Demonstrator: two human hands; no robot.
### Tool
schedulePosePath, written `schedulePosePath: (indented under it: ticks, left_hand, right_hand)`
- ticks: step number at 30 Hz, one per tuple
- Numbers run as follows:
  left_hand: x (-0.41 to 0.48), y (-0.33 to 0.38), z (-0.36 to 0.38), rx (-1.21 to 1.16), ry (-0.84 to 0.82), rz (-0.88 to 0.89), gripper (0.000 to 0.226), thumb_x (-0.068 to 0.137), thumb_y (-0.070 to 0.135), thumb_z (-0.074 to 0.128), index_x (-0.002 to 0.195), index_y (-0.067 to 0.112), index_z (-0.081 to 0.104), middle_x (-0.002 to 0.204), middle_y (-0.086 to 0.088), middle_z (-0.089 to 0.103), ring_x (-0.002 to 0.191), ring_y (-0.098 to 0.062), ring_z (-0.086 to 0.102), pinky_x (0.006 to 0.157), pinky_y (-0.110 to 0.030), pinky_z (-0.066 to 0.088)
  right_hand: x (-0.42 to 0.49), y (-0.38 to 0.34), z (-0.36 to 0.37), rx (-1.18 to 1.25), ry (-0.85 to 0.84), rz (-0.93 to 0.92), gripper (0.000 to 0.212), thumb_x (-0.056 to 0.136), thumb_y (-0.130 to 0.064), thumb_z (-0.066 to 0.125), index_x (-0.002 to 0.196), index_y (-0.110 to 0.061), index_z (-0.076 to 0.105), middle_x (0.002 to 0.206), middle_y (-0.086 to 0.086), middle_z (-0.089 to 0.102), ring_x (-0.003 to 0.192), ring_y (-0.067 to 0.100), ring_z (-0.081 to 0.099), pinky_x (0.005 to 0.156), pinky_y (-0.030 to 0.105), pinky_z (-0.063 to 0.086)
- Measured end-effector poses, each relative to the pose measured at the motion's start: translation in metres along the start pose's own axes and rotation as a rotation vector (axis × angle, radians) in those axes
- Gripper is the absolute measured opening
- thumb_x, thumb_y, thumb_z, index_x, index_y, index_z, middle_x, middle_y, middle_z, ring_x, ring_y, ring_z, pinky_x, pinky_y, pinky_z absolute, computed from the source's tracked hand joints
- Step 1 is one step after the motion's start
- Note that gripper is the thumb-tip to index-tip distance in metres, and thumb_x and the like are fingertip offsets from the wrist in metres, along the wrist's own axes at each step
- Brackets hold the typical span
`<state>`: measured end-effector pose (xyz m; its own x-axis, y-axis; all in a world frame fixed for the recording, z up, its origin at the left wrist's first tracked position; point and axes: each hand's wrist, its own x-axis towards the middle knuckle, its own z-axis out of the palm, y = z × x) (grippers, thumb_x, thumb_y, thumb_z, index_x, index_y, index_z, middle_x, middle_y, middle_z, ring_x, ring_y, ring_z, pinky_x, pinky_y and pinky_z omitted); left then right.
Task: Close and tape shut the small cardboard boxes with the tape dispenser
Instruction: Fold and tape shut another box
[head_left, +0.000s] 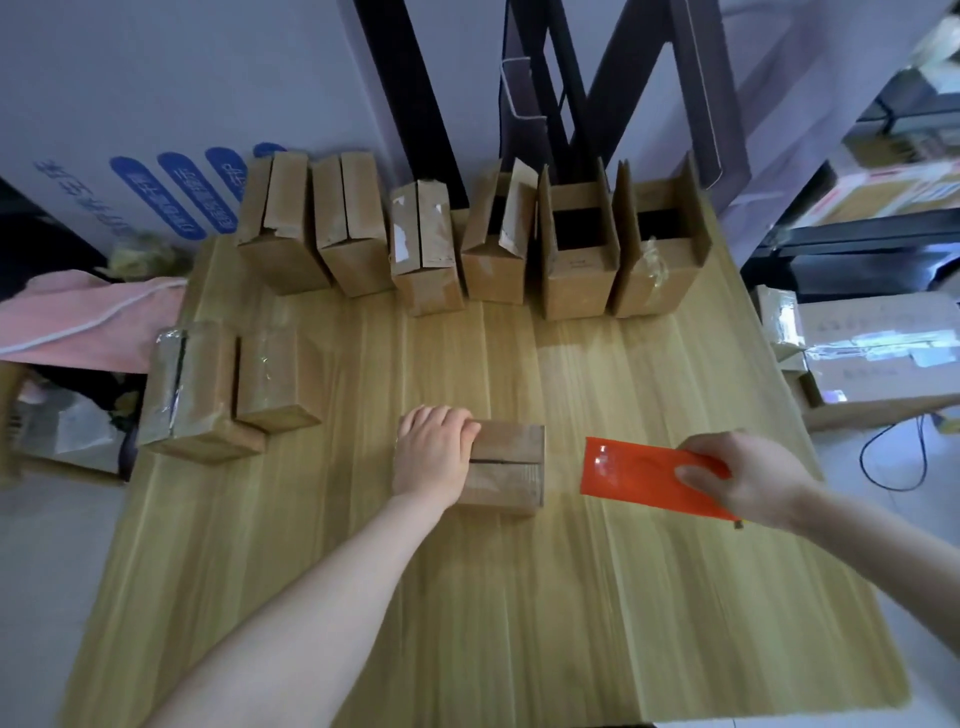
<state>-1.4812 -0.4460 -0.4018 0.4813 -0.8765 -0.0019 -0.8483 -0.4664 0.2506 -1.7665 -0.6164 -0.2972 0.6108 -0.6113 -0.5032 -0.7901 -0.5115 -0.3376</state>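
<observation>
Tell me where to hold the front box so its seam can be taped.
Hold its left end from above, as the left hand does. The seam on the box runs left to right, so this leaves it free for the tape dispenser at the right.

Blue ovals (176, 192) on white board (104, 78), white characters, unreadably blurred

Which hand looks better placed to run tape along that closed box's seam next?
Probably the right hand: it grips the orange tape dispenser just beside the box, while the left hand holds that box steady.
</observation>
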Motion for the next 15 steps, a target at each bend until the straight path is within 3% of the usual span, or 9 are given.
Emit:
schedulePosePath:
  ticks: [3,6,11,15]
  left_hand:
    - [-0.003,0.001,-0.001,0.024,-0.008,0.0,0.048,0.095,0.051,0.026,0.105,0.023,0.063,0.104,0.006,0.067,0.104,-0.021,0.057,0.104,-0.036,0.033]
    - [-0.004,0.003,-0.004,0.086,-0.05,0.032,0.064,0.086,0.073,0.026,0.112,0.025,0.06,0.11,0.006,0.064,0.108,-0.02,0.054,0.107,-0.038,0.03]
    - [-0.003,0.008,-0.008,0.107,-0.075,0.03,0.073,0.076,0.084,0.03,0.114,0.028,0.057,0.109,0.011,0.06,0.109,-0.016,0.051,0.109,-0.036,0.025]
    - [-0.003,0.009,-0.009,0.11,-0.074,0.028,0.071,0.076,0.084,0.031,0.112,0.029,0.056,0.108,0.012,0.059,0.109,-0.014,0.051,0.11,-0.035,0.024]
  right_hand:
    - [0.014,-0.019,0.011,-0.205,0.02,0.001,0.019,0.092,-0.044,0.047,0.084,-0.028,0.055,0.079,-0.007,0.063,0.055,0.01,0.051,0.06,0.025,0.045]
    - [0.029,-0.039,0.017,-0.253,0.034,-0.001,0.031,0.091,-0.047,0.043,0.092,-0.023,0.063,0.086,-0.004,0.065,0.068,0.017,0.057,0.058,0.026,0.042]
    - [0.046,-0.072,0.012,-0.226,0.037,0.04,0.025,0.081,-0.034,0.048,0.083,-0.016,0.066,0.073,-0.001,0.063,0.068,0.022,0.06,0.053,0.025,0.041]
    - [0.06,-0.1,0.004,-0.092,0.019,0.166,0.01,0.07,-0.02,0.048,0.062,-0.014,0.048,0.056,-0.001,0.048,0.052,0.019,0.046,0.051,0.024,0.035]
